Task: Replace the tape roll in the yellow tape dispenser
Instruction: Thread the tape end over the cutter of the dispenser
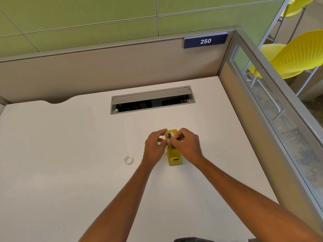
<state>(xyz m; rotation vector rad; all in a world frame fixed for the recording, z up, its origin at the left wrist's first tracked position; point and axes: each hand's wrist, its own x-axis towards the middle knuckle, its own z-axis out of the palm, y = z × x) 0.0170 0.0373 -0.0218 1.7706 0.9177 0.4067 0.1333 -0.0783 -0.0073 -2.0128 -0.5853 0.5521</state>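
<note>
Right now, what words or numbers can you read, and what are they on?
"250" in white, on the dark blue sign on the desk's back wall.
Nothing readable shows on the yellow tape dispenser or the spare tape ring.

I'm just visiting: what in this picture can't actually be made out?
- Head view: the tape roll in the yellow dispenser is mostly covered by the left hand and right hand.
- Whether the fingers grip the roll or its black hub: too small.
- The ring on the desk: empty core or fresh roll, too small.
- The cable slot interior: too dark.
</note>
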